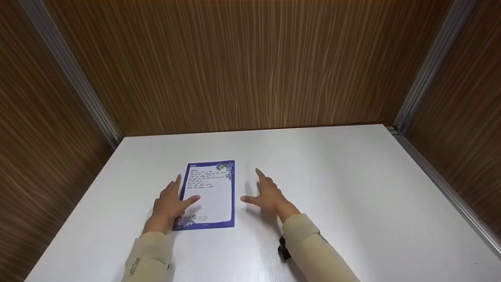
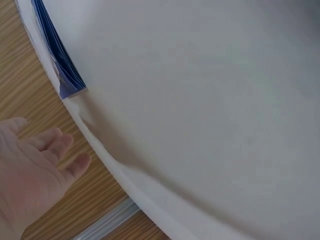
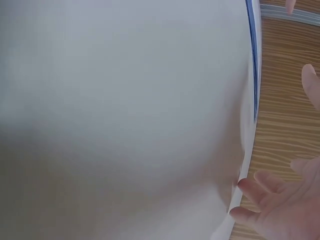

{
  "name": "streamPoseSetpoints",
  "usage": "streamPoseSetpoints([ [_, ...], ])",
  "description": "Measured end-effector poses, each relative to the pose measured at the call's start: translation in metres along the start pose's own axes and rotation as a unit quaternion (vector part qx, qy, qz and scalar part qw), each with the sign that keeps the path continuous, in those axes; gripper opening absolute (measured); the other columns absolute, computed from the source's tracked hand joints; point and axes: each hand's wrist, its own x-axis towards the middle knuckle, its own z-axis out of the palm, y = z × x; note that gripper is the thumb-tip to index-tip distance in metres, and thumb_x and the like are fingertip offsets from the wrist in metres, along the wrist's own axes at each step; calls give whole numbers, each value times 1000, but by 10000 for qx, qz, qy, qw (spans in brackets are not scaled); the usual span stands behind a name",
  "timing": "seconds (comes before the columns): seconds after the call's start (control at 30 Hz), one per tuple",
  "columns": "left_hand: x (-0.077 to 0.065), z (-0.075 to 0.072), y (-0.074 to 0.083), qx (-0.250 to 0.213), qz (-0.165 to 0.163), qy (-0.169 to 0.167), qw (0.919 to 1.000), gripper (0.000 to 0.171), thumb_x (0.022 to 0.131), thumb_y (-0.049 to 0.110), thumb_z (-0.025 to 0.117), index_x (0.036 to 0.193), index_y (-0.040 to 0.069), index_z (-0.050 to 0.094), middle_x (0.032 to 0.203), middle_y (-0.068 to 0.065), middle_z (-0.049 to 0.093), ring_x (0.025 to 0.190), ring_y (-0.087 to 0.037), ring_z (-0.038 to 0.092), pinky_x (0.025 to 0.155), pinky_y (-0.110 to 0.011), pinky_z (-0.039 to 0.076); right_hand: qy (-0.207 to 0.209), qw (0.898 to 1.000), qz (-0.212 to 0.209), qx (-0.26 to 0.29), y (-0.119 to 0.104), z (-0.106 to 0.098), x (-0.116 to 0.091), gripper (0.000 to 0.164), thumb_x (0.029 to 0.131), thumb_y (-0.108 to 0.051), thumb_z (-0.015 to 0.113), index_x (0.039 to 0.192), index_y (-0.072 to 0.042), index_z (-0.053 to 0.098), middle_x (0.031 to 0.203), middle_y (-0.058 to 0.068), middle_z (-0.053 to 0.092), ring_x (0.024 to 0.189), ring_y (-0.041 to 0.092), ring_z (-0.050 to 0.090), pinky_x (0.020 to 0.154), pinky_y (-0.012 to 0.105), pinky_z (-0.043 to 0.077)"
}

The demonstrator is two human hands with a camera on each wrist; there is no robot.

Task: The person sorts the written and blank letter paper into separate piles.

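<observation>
Stack of letter paper [image 1: 214,201], one, lying flat on the white table [image 1: 352,188]: I list it as purple-bordered with a white panel, its top sheet carrying dark lines of writing [image 1: 205,179] across the upper part, too small for me to read. Printed flowers, two clusters: one at the stack's far right corner [image 1: 224,167], one at its near left corner [image 1: 186,220]. From the left wrist camera I note several layers along the stack's blue edge. Left hand [image 1: 169,204], one: at the stack's left edge, thumb reaching over the top sheet, fingers extended and spread, grasping nothing; whether the thumb touches the paper I cannot tell. Right hand [image 1: 270,197], one: just beside the stack's right edge and apart from it, thumb pointing toward the paper, fingers loosely extended, likewise free of any load. Sleeves, pale beige, two: the left sleeve [image 1: 148,256], dark lettering on it, nearer to me than the stack's near left corner; the right sleeve [image 1: 317,248] out beyond its near right corner. Black object [image 1: 283,250], one, at the underside of the right sleeve, partly hidden, kind not clear to me. Wood-grain back panel [image 1: 250,66], one, standing beyond the stack's far edge; silver metal posts, two, one to the stack's far left [image 1: 74,74], one to its far right [image 1: 430,66].
</observation>
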Motion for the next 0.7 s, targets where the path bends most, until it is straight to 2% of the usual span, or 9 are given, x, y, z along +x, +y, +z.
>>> streamPoseSetpoints([
  [0.3,1,-3,-8,-809,1,-120,9967,106,83,50,69,153,9,1,155,-24,11,140,-44,9,112,-57,12,21,9983,-275,509,-6,12,0,105,76,-39,80,152,-8,16,144,24,37,132,38,35,110,49,27],
  [0.7,-3,-5,-10,-1490,-203,-205,9884,102,85,40,70,153,6,2,153,-24,19,139,-40,17,113,-51,14,-22,9957,-44,924,-16,28,2,100,79,-34,78,150,-1,17,142,21,42,128,35,43,107,46,34],
])
